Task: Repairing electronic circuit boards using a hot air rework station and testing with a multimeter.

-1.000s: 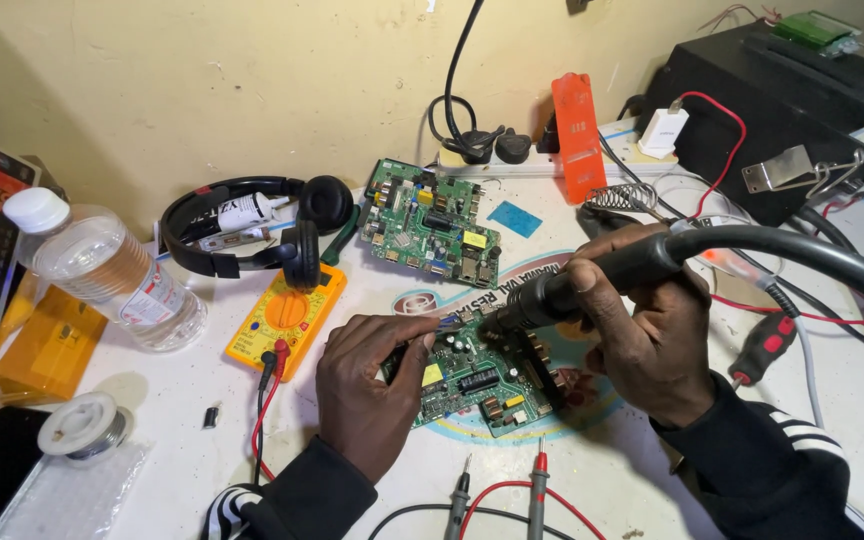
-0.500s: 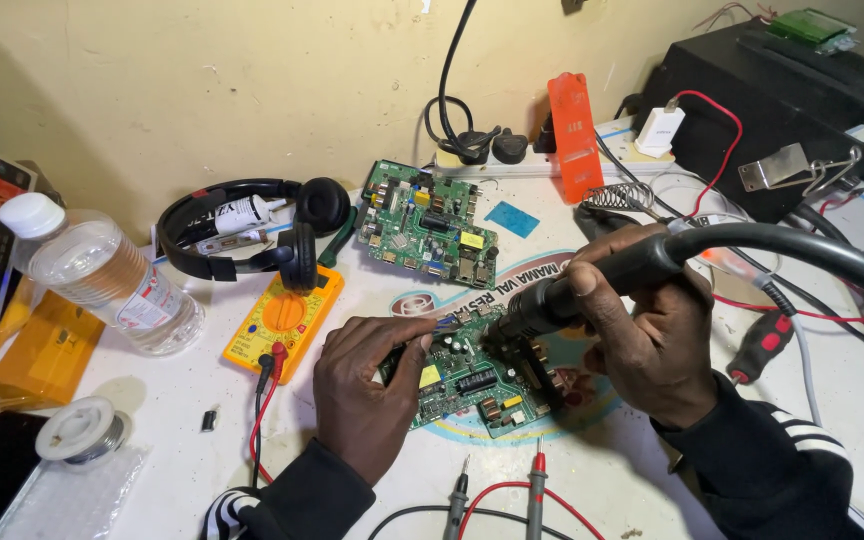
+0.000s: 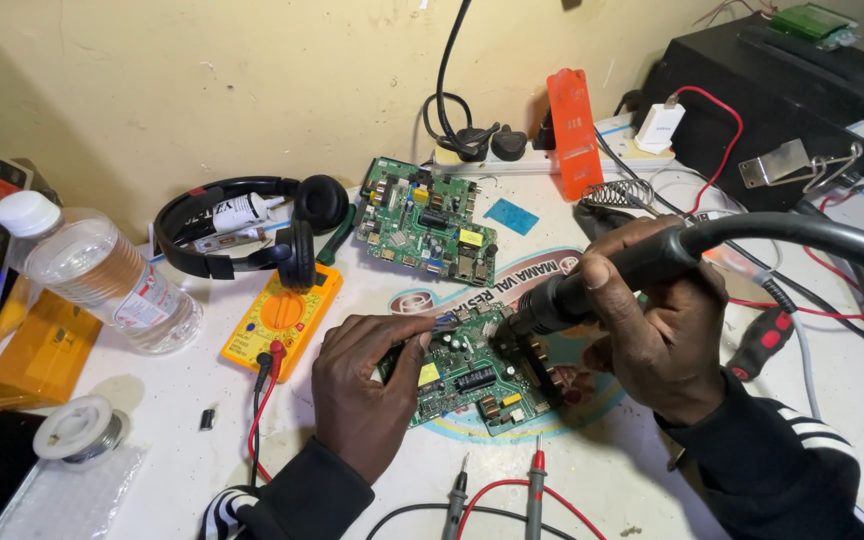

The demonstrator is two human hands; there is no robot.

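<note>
A green circuit board (image 3: 472, 385) lies on the white table in front of me. My left hand (image 3: 367, 385) rests on the board's left end and pinches a thin metal tool, likely tweezers (image 3: 432, 330), with its tip over the board. My right hand (image 3: 652, 320) grips a black hot-air handpiece (image 3: 577, 290) with a thick black hose (image 3: 812, 235); its nozzle points down at the board's upper middle. A second green circuit board (image 3: 427, 220) lies farther back.
A yellow multimeter (image 3: 282, 315), black headphones (image 3: 252, 235) and a plastic bottle (image 3: 102, 270) sit at left. A solder spool (image 3: 77, 430) lies near the front left. Red and black probes (image 3: 497, 490) lie at the front edge. A power strip (image 3: 512, 155) and black box (image 3: 782, 80) stand behind.
None of note: both hands and the handpiece keep their place over the board; only the view shifts very slightly.
</note>
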